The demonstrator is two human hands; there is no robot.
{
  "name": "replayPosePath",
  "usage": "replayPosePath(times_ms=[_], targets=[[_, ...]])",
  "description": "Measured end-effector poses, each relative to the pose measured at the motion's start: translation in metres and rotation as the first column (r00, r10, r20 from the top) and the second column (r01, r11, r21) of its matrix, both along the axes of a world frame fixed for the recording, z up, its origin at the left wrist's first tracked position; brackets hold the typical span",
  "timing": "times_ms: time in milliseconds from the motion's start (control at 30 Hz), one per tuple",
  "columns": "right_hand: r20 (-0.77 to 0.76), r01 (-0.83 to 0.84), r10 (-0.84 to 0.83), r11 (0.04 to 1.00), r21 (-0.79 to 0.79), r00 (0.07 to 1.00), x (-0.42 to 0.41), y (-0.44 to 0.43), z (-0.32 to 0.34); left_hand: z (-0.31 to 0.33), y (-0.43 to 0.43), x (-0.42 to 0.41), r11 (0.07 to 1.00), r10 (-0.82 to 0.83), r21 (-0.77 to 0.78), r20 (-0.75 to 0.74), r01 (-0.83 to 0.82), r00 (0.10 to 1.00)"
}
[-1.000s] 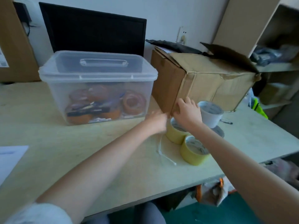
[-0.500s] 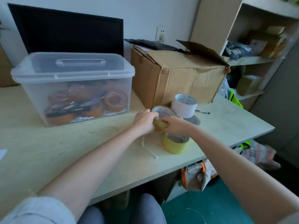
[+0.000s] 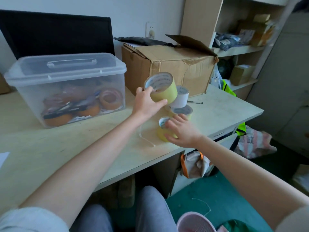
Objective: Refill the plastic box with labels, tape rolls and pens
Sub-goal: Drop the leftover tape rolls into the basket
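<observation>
Near surface's right front edge, left grip (image 3: 147, 102) is lifting a yellow tape roll (image 3: 163, 88); right grip (image 3: 181, 131) is closing on another roll (image 3: 164, 131). Plastic box (image 3: 66, 87) w/ lid shut at back left; next: lid needs opening.

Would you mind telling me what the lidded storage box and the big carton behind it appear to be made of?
Storage box: looks like clear, slightly frosted plastic, since the tape rolls inside show through its wall. Carton: brown corrugated cardboard by the look, matte, with creased faces and a torn, bent flap.
</observation>
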State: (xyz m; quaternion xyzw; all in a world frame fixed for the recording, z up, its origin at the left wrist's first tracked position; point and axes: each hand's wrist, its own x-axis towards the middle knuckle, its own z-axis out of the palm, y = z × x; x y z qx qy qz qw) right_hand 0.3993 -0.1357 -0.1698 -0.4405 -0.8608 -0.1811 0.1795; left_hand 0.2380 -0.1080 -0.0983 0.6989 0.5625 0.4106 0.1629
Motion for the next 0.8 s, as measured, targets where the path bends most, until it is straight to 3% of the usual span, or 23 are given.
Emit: replayPosePath(times_ms=[67,133,200,267,400,533,700,800], targets=[[0.18,0.017,0.006,0.992,-0.127,0.984,0.004,-0.008,-0.008,0.003,-0.011,0.008,0.998,-0.056,-0.014,0.033,0.056,0.998],[0.1,0.126,-0.102,0.954,-0.271,0.99,-0.003,-0.014,-0.004,0.003,-0.024,0.018,0.994,-0.113,-0.015,-0.015,0.112,0.994],[0.02,0.242,-0.247,0.924,-0.295,0.969,-0.006,-0.015,0.0,-0.002,-0.035,0.027,0.989,-0.15,-0.014,-0.069,0.149,0.986],[-0.036,0.288,-0.304,0.931,-0.224,0.952,-0.007,-0.021,0.006,-0.006,-0.042,0.032,0.986,-0.166,0.009,-0.054,0.166,0.985],[-0.009,0.275,-0.278,0.946,0.173,0.961,0.01,-0.049,0.009,-0.003,-0.06,0.041,0.974,-0.216,0.08,0.035,0.213,0.976],[0.105,0.288,-0.333,0.908,0.303,0.937,0.046,-0.078,-0.002,-0.012,-0.08,0.063,0.938,-0.325,0.087,-0.112,0.335,0.939],[0.148,0.455,-0.462,0.887,0.076,0.875,0.096,-0.127,-0.055,-0.065,-0.11,0.096,0.911,-0.413,-0.062,-0.12,0.408,0.903],[0.333,0.652,-0.566,0.709,-0.27,0.754,0.116,-0.16,-0.1,-0.118,-0.126,0.109,0.875,-0.469,-0.24,-0.209,0.419,0.858]])
